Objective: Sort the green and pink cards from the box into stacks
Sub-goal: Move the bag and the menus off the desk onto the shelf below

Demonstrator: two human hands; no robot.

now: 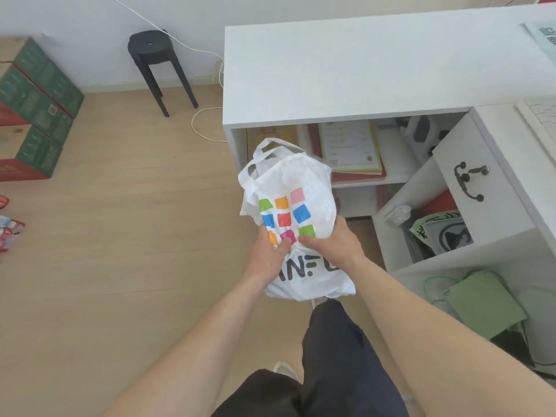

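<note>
- The white counter [361, 70] fills the upper right. The open shelf [397, 176] under it holds papers and folders. It looks like the nearest flat place for laying out 2 stacks.
- The stacked green cartons [36, 94] sit on the floor at far left, well apart from the person. Nothing shows whether they have any part in the job.
- The plastic bag [304, 182] is white, printed with coloured squares, and held up in front of the shelf, off the floor. It bulges, so it has something in it. The film is thin, soft and slippery, and it will crumple rather than keep a shape. By its loose hang I judge the load as light. The 2 handle loops at the top hang free, and they are the surest place to hold it.
- The right hand [334, 242] grips the bag's lower right side, thumb across the printed front and fingers wrapped behind.
- The left hand [264, 257] grips the lower left, thumb pressed onto the squares and fingers hidden behind the film.
- The green and pink cards and their box are nowhere in view. They may be inside the bag, but that cannot be told. Cards would be thin, light and quick to slide or spill, so opening the bag over the counter seems wise.
</note>
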